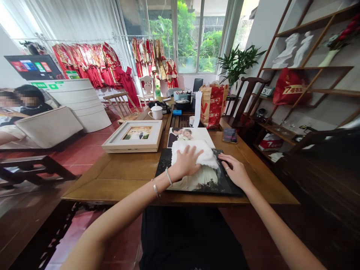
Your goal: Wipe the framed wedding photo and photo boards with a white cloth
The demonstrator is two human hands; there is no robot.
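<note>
A dark photo panel (225, 183) showing a pale dress lies flat near the front edge of the wooden table. Across its upper part is a fluffy white cloth (180, 148). My left hand (189, 162) presses down on this cloth with its fingers spread. At the panel's right edge rests my right hand (234, 170), its fingers stretched out and touching the border; a ring is on one finger. Just behind, a lighter photo print (206, 137) of two people is partly covered by the cloth.
On the table's left stands a framed picture (108, 144), with a lidded white mug (156, 111) behind it. A phone-like object (230, 135) lies to the right. A red and brown paper bag (213, 107) stands farther back. Two people sit at far left.
</note>
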